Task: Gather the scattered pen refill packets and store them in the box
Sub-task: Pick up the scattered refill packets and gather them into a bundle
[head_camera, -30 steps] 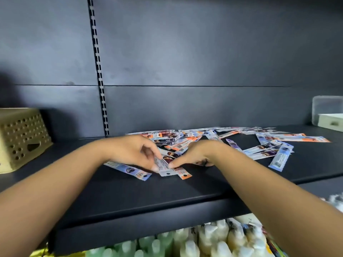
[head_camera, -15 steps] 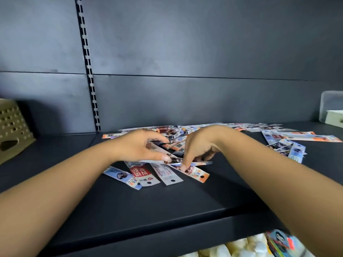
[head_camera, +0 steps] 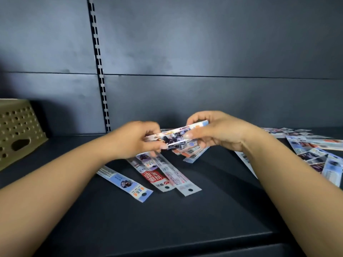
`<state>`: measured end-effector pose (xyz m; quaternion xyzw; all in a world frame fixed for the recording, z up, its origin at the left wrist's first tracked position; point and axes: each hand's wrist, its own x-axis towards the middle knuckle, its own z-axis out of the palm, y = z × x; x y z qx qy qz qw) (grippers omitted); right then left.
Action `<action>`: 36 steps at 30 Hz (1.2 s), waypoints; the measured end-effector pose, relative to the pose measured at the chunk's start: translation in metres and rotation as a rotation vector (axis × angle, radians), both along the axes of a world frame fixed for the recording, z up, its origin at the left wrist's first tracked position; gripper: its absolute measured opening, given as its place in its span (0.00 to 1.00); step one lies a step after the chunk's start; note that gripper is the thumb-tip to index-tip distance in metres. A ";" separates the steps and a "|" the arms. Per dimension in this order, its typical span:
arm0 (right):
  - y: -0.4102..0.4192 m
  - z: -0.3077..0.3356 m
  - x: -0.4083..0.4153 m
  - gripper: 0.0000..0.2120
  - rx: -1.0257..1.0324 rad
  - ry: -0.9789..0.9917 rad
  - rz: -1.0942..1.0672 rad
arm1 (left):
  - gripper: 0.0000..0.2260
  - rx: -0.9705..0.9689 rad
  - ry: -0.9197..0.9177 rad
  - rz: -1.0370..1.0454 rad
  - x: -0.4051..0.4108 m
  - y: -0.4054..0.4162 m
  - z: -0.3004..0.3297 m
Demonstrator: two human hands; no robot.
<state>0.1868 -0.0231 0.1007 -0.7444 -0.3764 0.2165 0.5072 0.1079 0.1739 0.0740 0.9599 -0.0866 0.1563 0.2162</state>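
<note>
A beige perforated basket (head_camera: 17, 132) sits far left on the dark shelf (head_camera: 167, 219). The left hand (head_camera: 135, 140) and right hand (head_camera: 219, 132) pinch a bundle of refill packets (head_camera: 176, 136) above loose packets (head_camera: 163, 173); one red label's print is unreadable, more packets (head_camera: 315, 151) lie right

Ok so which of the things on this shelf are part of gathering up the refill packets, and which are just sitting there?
Part of the job:
- stack of packets, held by left hand and right hand
- loose packets near the front
- scattered packets at right

Just lying about:
- perforated beige basket, far left
- dark shelf itself
</note>
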 end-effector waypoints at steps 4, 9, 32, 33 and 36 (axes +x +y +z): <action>0.010 -0.014 0.000 0.08 0.004 -0.012 -0.215 | 0.08 -0.133 0.023 0.084 -0.002 0.016 0.001; 0.044 -0.037 -0.026 0.42 -0.698 -0.363 -0.141 | 0.05 -0.374 -0.032 0.121 -0.003 0.027 -0.003; 0.057 -0.004 -0.005 0.06 -0.503 -0.423 0.077 | 0.13 -0.336 -0.007 0.167 -0.014 0.021 0.002; 0.054 -0.001 -0.004 0.05 -0.469 -0.380 0.093 | 0.15 -0.328 0.031 0.136 -0.017 0.018 0.003; 0.049 0.002 -0.002 0.10 -0.430 -0.337 0.123 | 0.11 -0.296 0.128 0.056 -0.022 0.014 0.008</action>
